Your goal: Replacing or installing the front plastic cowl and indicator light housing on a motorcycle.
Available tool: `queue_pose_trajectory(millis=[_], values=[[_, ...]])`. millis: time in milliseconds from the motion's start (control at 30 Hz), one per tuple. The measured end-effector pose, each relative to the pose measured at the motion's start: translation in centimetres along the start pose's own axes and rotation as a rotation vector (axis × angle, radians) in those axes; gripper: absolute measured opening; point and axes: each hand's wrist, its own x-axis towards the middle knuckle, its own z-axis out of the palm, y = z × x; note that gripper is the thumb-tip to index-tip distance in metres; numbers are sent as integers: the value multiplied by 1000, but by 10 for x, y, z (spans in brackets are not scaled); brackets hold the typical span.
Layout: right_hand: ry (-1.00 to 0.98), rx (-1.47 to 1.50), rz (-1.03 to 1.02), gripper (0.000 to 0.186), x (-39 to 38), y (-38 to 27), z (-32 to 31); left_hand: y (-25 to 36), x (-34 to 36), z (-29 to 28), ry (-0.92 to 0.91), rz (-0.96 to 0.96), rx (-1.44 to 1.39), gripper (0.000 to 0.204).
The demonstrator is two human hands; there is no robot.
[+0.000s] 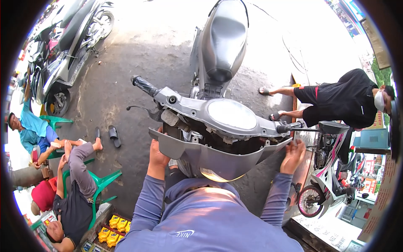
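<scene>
A grey scooter's handlebar housing [180,102] stands in front of me, with a round white-looking instrument panel [232,115] on top. Nearer to me is its grey front handlebar cover [201,157], with a headlamp lens [222,175] at the lower edge. A dark gap with inner parts shows between cover and housing. My left hand [158,156] is closed round the cover's left end, some fingers hidden behind it. At the right end, my right hand [294,157] is raised with fingers apart and slightly bent, the fingertips close against the cover's tip.
The scooter's seat [221,46] extends away from me. A brake lever [142,110] juts out left, a mirror [333,127] right. One person [344,98] stands at right; others sit at left by green chairs [100,182]. Parked motorcycles [63,80] and yellow bottles [113,237] are at left.
</scene>
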Motion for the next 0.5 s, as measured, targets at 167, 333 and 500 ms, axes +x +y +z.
queue_pose_trajectory(millis=[167,333,500], values=[[-274,507,344,69,-73,49,43,-3,1,-2,-102,71,169,46],[-160,560,345,68,-85,49,66,4,28,-19,1,18,198,43],[-38,515,349,68,-93,35,88,2,125,-91,-620,943,1066,50]])
